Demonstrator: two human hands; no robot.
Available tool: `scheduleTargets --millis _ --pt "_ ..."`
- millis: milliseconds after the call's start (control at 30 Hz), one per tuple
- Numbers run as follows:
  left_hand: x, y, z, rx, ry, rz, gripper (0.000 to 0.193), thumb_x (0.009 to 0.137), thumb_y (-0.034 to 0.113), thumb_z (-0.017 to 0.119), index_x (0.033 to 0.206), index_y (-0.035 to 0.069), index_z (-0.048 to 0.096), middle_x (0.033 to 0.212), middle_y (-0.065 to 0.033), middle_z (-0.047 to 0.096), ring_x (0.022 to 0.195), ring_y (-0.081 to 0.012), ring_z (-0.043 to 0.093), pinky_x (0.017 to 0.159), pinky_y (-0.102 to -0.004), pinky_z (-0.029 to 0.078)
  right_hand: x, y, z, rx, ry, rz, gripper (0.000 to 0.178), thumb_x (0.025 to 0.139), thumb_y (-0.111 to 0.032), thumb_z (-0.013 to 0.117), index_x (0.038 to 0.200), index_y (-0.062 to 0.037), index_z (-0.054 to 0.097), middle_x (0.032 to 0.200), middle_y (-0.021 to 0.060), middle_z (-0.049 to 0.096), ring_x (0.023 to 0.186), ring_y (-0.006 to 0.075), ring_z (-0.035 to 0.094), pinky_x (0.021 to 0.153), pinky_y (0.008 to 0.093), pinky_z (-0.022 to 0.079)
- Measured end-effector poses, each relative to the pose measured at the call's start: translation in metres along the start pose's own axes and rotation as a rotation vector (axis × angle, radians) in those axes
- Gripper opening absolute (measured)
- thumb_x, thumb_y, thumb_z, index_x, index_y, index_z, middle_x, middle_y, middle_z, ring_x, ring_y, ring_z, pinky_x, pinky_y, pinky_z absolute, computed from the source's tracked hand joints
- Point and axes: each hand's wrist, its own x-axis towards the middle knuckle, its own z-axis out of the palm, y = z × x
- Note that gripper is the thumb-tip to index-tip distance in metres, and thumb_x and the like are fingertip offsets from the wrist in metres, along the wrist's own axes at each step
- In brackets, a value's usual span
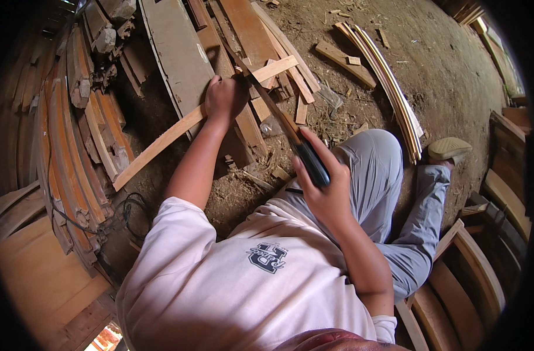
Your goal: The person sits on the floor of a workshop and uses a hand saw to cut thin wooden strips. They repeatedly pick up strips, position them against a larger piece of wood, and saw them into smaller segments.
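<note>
My right hand (328, 184) is closed around the black handle of a handsaw (274, 110). The saw's narrow blade points up and to the left, crossing a pale wooden slat (161, 145) just right of my left hand (226, 98). That hand is closed over the slat and presses it down on some boards (247, 126). The slat runs slantwise, its near left end sticking out beyond the boards and its far right end past the blade. Whether the teeth have cut into the wood is too small to tell.
Long stacked boards (62, 158) line the left side, with a dark cable (132, 205) beside them. Thin bent strips (390, 88) and a short plank (346, 63) lie on the dirt floor (436, 58). Wooden frames (477, 263) stand at the right, near my bent leg (372, 164).
</note>
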Motion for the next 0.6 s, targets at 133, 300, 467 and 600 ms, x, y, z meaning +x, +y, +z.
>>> scheduleTargets --millis 133,300,467,600 --pt "-0.001 -0.036 0.047 0.141 0.049 0.046 0.015 0.089 0.010 0.060 0.079 0.005 0.071 0.075 -0.0213 0.071 0.077 -0.0377 0.071 0.083 -0.0453 0.055 -0.053 -0.033 -0.045 -0.148 -0.043 -0.117 0.059 0.094 -0.003 0.075 0.150 -0.0035 0.058 0.118 0.0227 0.077 0.100 0.0268 0.080 0.083 0.0289 0.058" --pt "-0.001 -0.010 0.017 0.192 0.007 0.024 0.012 0.090 0.008 0.061 0.083 0.005 0.071 0.078 -0.0214 0.073 0.080 -0.0360 0.072 0.082 -0.0440 0.056 -0.084 -0.058 -0.084 -0.191 -0.105 -0.020 0.059 0.092 0.000 0.075 0.148 0.0037 0.057 0.121 0.0243 0.076 0.102 0.0269 0.080 0.085 0.0271 0.058" --pt "0.000 -0.043 0.053 0.139 0.024 0.075 0.008 0.085 0.010 0.066 0.085 0.004 0.071 0.078 -0.0229 0.071 0.080 -0.0407 0.069 0.082 -0.0454 0.054 -0.025 -0.018 -0.033 -0.120 -0.039 -0.107 0.056 0.094 -0.001 0.073 0.148 -0.0023 0.059 0.115 0.0220 0.078 0.101 0.0270 0.080 0.084 0.0302 0.058" --pt "-0.001 -0.014 0.018 0.044 0.132 0.003 0.010 0.083 0.011 0.068 0.078 0.004 0.071 0.079 -0.0232 0.070 0.083 -0.0416 0.068 0.083 -0.0471 0.054 0.028 0.001 0.007 -0.008 -0.011 0.016 0.055 0.096 -0.004 0.073 0.149 -0.0054 0.059 0.108 0.0212 0.079 0.098 0.0184 0.077 0.083 0.0313 0.058"
